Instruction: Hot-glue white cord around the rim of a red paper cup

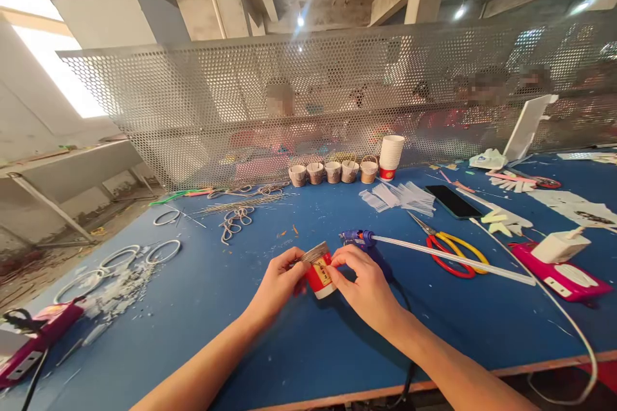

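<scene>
A small red paper cup (320,277) is held just above a blue table (216,347), near its front edge, between two hands. The left hand (277,282) and the right hand (366,286) are both closed narrowly on the cup, fingertips pinching a grey strip (314,252) along its upper edge. A yellowish label is seen on the cup; its writing is too small to be read. Just behind lies a blue glue gun (359,239). At the table's far edge, five wrapped cups (332,171) are lined up beside a stack of white cups (390,155); their contents cannot be made out. Yellow-handled scissors (450,250) are laid to the right.
</scene>
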Available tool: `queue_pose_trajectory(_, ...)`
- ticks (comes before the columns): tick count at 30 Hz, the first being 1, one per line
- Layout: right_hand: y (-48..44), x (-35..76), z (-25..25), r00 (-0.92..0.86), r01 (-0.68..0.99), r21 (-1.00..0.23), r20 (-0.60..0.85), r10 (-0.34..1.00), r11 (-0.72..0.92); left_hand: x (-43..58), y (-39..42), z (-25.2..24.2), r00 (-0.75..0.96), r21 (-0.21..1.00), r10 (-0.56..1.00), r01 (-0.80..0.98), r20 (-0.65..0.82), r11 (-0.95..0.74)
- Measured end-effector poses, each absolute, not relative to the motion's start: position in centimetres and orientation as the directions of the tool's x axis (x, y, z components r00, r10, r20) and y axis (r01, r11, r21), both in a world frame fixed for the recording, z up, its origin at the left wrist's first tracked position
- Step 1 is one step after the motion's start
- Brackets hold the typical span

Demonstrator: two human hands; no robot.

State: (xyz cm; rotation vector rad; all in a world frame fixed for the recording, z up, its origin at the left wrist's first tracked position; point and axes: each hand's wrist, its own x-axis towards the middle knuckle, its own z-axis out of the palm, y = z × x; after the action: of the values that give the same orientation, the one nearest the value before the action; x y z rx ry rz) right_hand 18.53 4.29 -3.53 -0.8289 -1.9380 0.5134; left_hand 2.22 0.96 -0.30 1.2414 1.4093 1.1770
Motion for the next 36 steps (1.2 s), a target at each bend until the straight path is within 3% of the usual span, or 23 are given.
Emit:
queue_pose_trajectory(4,4.7,18.8,-3.7,-0.342,0.431,-0.636,0.541,0.768,0.640,1.8,1.4,-0.6,-0.039,0.989,0.989,-0.043,-0.141,0.139)
queue_pose_trajectory(9,4.6,19.7,-3.6,-0.346,0.426,-0.630,0.550,0.761,0.649,1.2,1.9,-0.8,0.001,0.977,0.989,-0.152,-0.149,0.148)
queue_pose_trajectory(13,3.2,22.2,-3.9,-0.340,0.425,-0.528,0.660,0.670,0.735,0.8,2.0,-0.7,-0.040,0.990,0.994,-0.105,-0.102,0.097)
queue_pose_trajectory(16,2.6,25.1,-4.5,-0.360,0.485,-0.487,0.646,0.673,0.726,0.7,2.1,-0.6,-0.079,1.000,0.997,0.001,-0.025,0.025)
queue_pose_trajectory(22,6.0,28.1,-4.7,-0.216,0.743,-0.541,0.365,0.906,0.395,0.9,2.0,-0.7,-0.111,0.992,0.992,0.120,0.063,-0.050)
queue_pose_trajectory(25,8.2,26.7,-4.2,-0.281,0.754,-0.584,0.124,0.952,0.299,1.0,1.9,-0.8,-0.112,0.985,0.990,0.157,0.083,-0.065)
queue_pose_trajectory(27,9.2,25.5,-3.9,-0.339,0.738,-0.601,0.063,0.939,0.307,1.0,1.9,-0.9,-0.120,0.982,0.988,0.173,0.097,-0.075)
queue_pose_trajectory(30,9.7,24.6,-3.7,-0.345,0.738,-0.591,0.086,0.935,0.327,0.9,1.9,-0.9,-0.132,0.980,0.985,0.180,0.108,-0.083)
queue_pose_trajectory(32,9.1,24.8,-3.8,-0.297,0.804,-0.505,0.117,0.948,0.314,0.8,1.8,-0.9,-0.132,0.981,0.985,0.176,0.111,-0.087)
queue_pose_trajectory(36,6.0,25.6,-4.0,-0.297,0.859,-0.309,0.347,0.890,0.407,1.0,1.7,-0.9,-0.128,0.987,0.989,0.149,0.080,-0.060)
